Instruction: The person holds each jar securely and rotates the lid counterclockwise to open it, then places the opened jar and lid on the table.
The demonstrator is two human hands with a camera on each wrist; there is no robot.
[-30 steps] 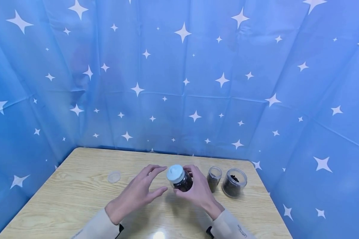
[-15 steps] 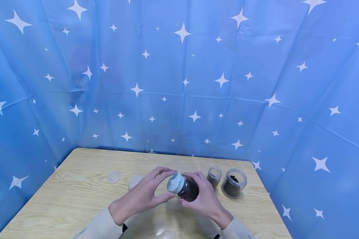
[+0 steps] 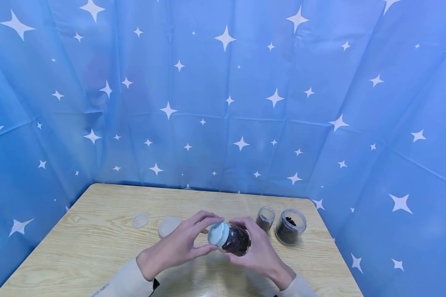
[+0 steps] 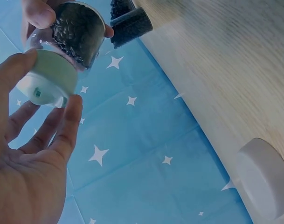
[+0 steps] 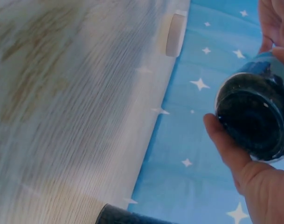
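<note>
The jar (image 3: 238,242) is held above the table (image 3: 96,247), near the middle of its width, and lies tilted with its pale blue cap (image 3: 218,234) toward the person's left and its base toward the right. Dark pieces are visible through the clear wall. The right hand (image 3: 258,252) grips the jar body, with the fingers curled round the far side and the thumb on the near side; the right wrist view shows the base facing that camera. The left hand (image 3: 182,243) pinches the cap: the thumb bears on one side of the rim and the fingertips touch the opposite side. The cap sits on the neck of the jar. To the right of the right hand stand a narrow jar (image 3: 264,221) and, just beside it, a wide jar (image 3: 288,232), both upright and holding dark contents. Beyond the left hand, a thick white disc (image 3: 167,227) rests on the table; a translucent disc (image 3: 140,220) lies flat farther left. A blue curtain (image 3: 223,123) with white stars hangs behind the table.
</note>
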